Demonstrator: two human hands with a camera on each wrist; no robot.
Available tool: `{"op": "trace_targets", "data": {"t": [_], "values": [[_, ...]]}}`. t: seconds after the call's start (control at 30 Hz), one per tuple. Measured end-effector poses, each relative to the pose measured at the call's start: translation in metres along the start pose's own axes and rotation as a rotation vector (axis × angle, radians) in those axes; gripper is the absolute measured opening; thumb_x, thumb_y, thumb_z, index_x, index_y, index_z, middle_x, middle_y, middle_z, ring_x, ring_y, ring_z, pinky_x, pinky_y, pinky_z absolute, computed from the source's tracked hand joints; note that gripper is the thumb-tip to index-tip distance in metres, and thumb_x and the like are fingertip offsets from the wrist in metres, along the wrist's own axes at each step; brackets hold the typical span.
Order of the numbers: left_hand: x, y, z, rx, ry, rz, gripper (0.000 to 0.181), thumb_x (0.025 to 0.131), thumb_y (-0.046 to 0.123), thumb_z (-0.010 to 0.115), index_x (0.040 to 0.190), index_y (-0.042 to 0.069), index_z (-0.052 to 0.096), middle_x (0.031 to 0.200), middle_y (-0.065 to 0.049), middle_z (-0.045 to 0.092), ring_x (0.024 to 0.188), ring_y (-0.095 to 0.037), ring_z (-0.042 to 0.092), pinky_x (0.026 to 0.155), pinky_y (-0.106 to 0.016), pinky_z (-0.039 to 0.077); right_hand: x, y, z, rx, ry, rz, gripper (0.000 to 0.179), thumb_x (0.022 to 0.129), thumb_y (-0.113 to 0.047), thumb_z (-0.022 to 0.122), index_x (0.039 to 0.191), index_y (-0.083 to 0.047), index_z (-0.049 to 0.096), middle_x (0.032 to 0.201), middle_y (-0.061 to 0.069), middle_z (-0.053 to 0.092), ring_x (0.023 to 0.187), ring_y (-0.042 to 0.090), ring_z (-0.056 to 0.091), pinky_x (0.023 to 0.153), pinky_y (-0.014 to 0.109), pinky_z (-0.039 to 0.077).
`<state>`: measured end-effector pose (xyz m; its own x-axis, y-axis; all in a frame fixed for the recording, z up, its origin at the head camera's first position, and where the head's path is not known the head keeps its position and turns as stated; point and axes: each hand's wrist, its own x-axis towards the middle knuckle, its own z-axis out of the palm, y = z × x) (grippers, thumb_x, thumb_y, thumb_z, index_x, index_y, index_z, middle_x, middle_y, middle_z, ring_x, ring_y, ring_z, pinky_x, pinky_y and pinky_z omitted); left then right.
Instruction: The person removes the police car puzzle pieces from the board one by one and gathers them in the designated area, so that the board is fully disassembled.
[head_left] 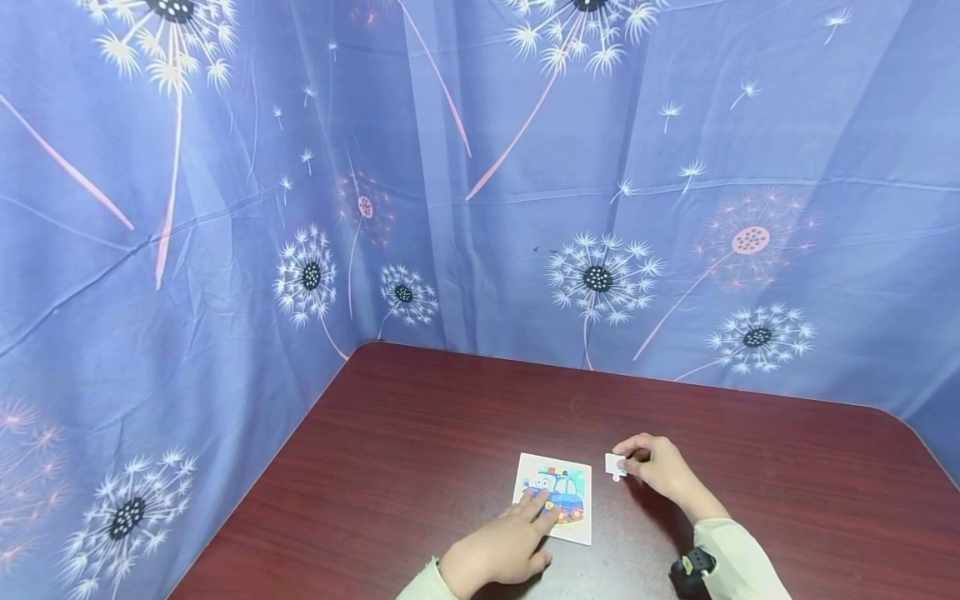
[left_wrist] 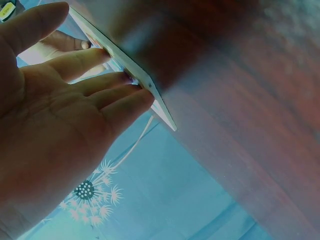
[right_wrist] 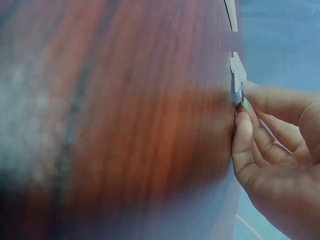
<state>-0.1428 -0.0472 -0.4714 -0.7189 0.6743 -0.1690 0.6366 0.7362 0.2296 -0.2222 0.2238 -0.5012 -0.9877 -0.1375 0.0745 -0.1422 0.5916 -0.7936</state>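
Note:
A square jigsaw puzzle (head_left: 573,483) with a white border and a blue cartoon car lies on the table. Across its lower left part rest the straight, slightly spread fingers of my left hand (head_left: 502,546). In the left wrist view, the fingertips of that hand (left_wrist: 65,110) touch the puzzle's face near its edge (left_wrist: 145,77). Just right of the puzzle, my right hand (head_left: 667,475) pinches a small pale jigsaw piece (head_left: 614,465) with a knob on its near side. The right wrist view shows this piece (right_wrist: 239,75) between thumb and fingers, low over the tabletop.
The dark red wooden table (head_left: 420,417) has rounded far corners. A blue curtain (head_left: 495,275) with dandelion prints hangs along its left and far sides. A black wrist device (head_left: 692,571) sits at my right cuff.

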Motion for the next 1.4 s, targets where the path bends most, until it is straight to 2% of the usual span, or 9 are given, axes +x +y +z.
{"op": "trace_targets", "data": {"t": [0.37, 0.6, 0.7, 0.9, 1.07, 1.27, 1.4], "values": [[0.000, 0.000, -0.001, -0.001, 0.000, 0.004, 0.055, 0.094, 0.031, 0.058, 0.144, 0.011, 0.045, 0.153, -0.015, 0.033, 0.139, -0.032, 0.034, 0.110, -0.037, 0.034, -0.001, 0.001, 0.000, -0.012, 0.000, -0.002, 0.016, 0.081, 0.007, 0.067, 0.097, 0.002, 0.070, 0.086, 0.008, 0.062, 0.062, 0.015, 0.053, 0.048, 0.025, 0.045], [-0.001, 0.001, -0.002, -0.008, -0.009, -0.003, 0.056, 0.094, 0.031, 0.059, 0.145, 0.012, 0.044, 0.153, -0.014, 0.032, 0.139, -0.031, 0.033, 0.110, -0.037, 0.034, 0.002, -0.003, 0.002, 0.046, 0.000, -0.006, 0.018, 0.083, 0.005, 0.067, 0.102, 0.003, 0.069, 0.087, 0.010, 0.062, 0.058, 0.014, 0.052, 0.047, 0.026, 0.046], [-0.001, 0.001, -0.002, -0.006, -0.009, -0.002, 0.055, 0.094, 0.031, 0.059, 0.144, 0.012, 0.045, 0.153, -0.014, 0.032, 0.139, -0.031, 0.032, 0.110, -0.036, 0.034, 0.004, -0.007, 0.004, 0.059, 0.000, -0.038, 0.020, 0.084, 0.004, 0.067, 0.103, 0.003, 0.069, 0.087, 0.010, 0.063, 0.060, 0.013, 0.054, 0.048, 0.026, 0.047], [0.000, 0.000, 0.000, 0.002, -0.004, -0.002, 0.056, 0.094, 0.031, 0.060, 0.144, 0.012, 0.045, 0.153, -0.013, 0.033, 0.139, -0.030, 0.033, 0.110, -0.036, 0.034, 0.009, -0.016, 0.010, 0.039, -0.011, -0.100, 0.021, 0.085, -0.002, 0.069, 0.105, -0.001, 0.071, 0.087, 0.005, 0.064, 0.072, 0.011, 0.058, 0.058, 0.024, 0.049], [0.001, 0.000, 0.000, 0.012, 0.001, 0.000, 0.056, 0.094, 0.031, 0.060, 0.144, 0.012, 0.046, 0.153, -0.013, 0.034, 0.139, -0.030, 0.034, 0.110, -0.036, 0.034, 0.013, -0.025, 0.018, 0.072, -0.074, -0.132, 0.022, 0.085, -0.004, 0.069, 0.107, 0.000, 0.070, 0.087, 0.005, 0.064, 0.065, 0.011, 0.056, 0.053, 0.024, 0.047], [0.001, 0.000, 0.000, 0.003, -0.004, -0.007, 0.056, 0.094, 0.031, 0.060, 0.144, 0.012, 0.045, 0.153, -0.013, 0.032, 0.139, -0.031, 0.032, 0.110, -0.037, 0.034, 0.015, -0.035, 0.028, 0.076, -0.142, -0.253, 0.021, 0.085, -0.004, 0.069, 0.106, 0.002, 0.071, 0.087, 0.006, 0.065, 0.076, 0.010, 0.059, 0.063, 0.023, 0.049], [0.002, 0.000, 0.001, 0.004, -0.011, -0.011, 0.056, 0.094, 0.031, 0.060, 0.145, 0.013, 0.045, 0.154, -0.013, 0.032, 0.140, -0.031, 0.032, 0.110, -0.037, 0.034, 0.017, -0.038, 0.036, 0.106, -0.185, -0.291, 0.020, 0.085, 0.000, 0.068, 0.105, 0.004, 0.070, 0.086, 0.008, 0.066, 0.076, 0.011, 0.060, 0.064, 0.024, 0.049]]}}
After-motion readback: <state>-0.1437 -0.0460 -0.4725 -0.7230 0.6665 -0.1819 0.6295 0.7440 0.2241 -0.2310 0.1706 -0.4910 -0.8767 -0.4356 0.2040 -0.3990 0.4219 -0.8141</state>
